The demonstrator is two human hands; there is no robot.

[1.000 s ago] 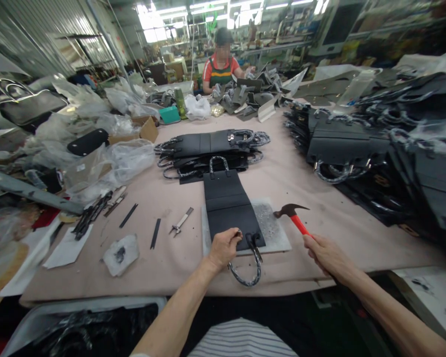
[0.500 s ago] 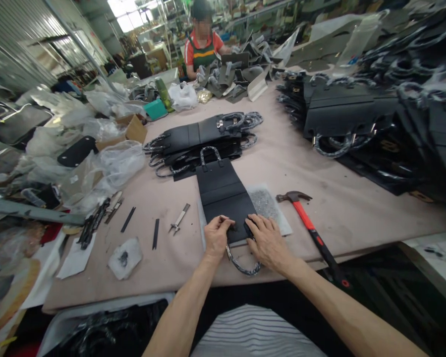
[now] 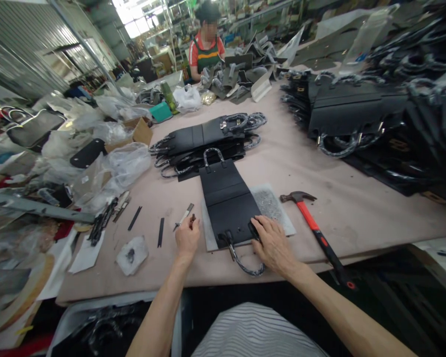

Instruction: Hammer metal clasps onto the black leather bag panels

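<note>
A black bag panel [image 3: 230, 203] lies flat on a white slab [image 3: 273, 203], a plastic-wrapped handle at each end. My right hand [image 3: 274, 244] rests on its near right corner, fingers stretched over the base of the near handle [image 3: 247, 268]. My left hand [image 3: 187, 237] is off the panel to the left, closed in a pinch. A small dark piece [image 3: 193, 217] pokes out above its fingers; its kind is unclear. Just behind that hand lies a caliper-like metal tool [image 3: 186, 212], partly covered. The claw hammer [image 3: 310, 218], with a red and black grip, lies to the right.
Stacked black bag panels [image 3: 196, 139] lie behind, with larger piles [image 3: 353, 109] at right. Two dark strips, one a black strip [image 3: 161, 233], and a white lump [image 3: 132, 255] are at left. Plastic bags [image 3: 122, 163] crowd the left edge. A co-worker [image 3: 207, 49] sits across the table.
My right hand has let go of the hammer, laid it on the table and come onto the panel. My left hand has moved left off the panel with the small dark piece.
</note>
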